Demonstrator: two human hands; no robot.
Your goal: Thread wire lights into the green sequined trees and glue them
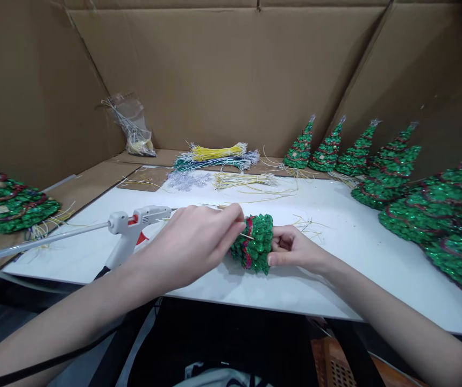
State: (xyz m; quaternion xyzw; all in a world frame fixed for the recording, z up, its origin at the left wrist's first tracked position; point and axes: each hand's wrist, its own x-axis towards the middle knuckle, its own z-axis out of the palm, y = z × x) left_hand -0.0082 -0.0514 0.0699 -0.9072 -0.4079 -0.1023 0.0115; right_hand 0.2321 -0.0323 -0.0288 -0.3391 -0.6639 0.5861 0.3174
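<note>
Flat brown cardboard walls (pixel 222 75) rise at twelve o'clock behind your smooth white board (pixel 335 209). Seven glittery, crinkled green cone trees (pixel 386 180) show between one and three o'clock; one matching tree (pixel 11 201) sits at nine. Nearer at nine you have one hard plastic glue gun (pixel 127 236). At centre, the held tree (pixel 261 244) lies sideways, banded red, your right hand (pixel 295 247) clamped on its base edge. Your left hand (pixel 204 236) pinches one thin, pale stick (pixel 247 236) against its side.
</note>
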